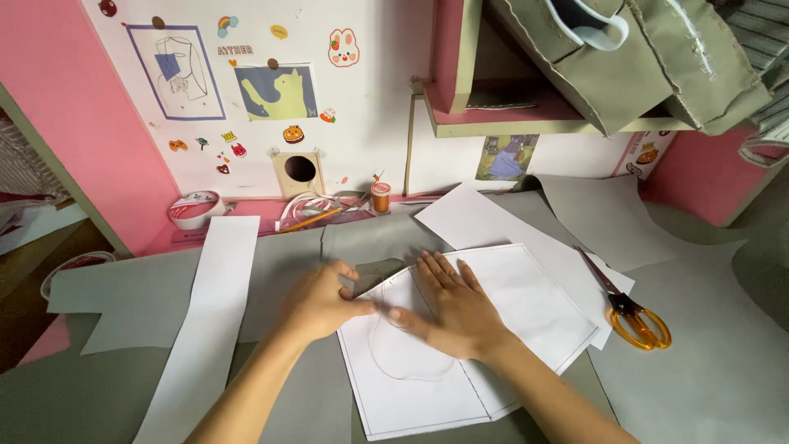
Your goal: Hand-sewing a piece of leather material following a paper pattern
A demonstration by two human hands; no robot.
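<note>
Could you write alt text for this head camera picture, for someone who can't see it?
Two bare hands, left hand and right hand, press a white paper pattern onto grey fabric. Orange-handled scissors lie to the right, a long paper strip to the left.

Orange-handled scissors [637,316] right of hands; bare grey fabric [707,362] beyond.

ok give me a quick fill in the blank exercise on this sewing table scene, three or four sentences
1. The right hand lies flat on a white paper pattern sheet with its fingers ____.
2. The scissors to the right of the sheet have ____ handles.
3. The left hand pinches the sheet's ____ corner.
4. The long white paper strip lies on ____ fabric.

Missing words: spread; orange; upper left; grey
</note>
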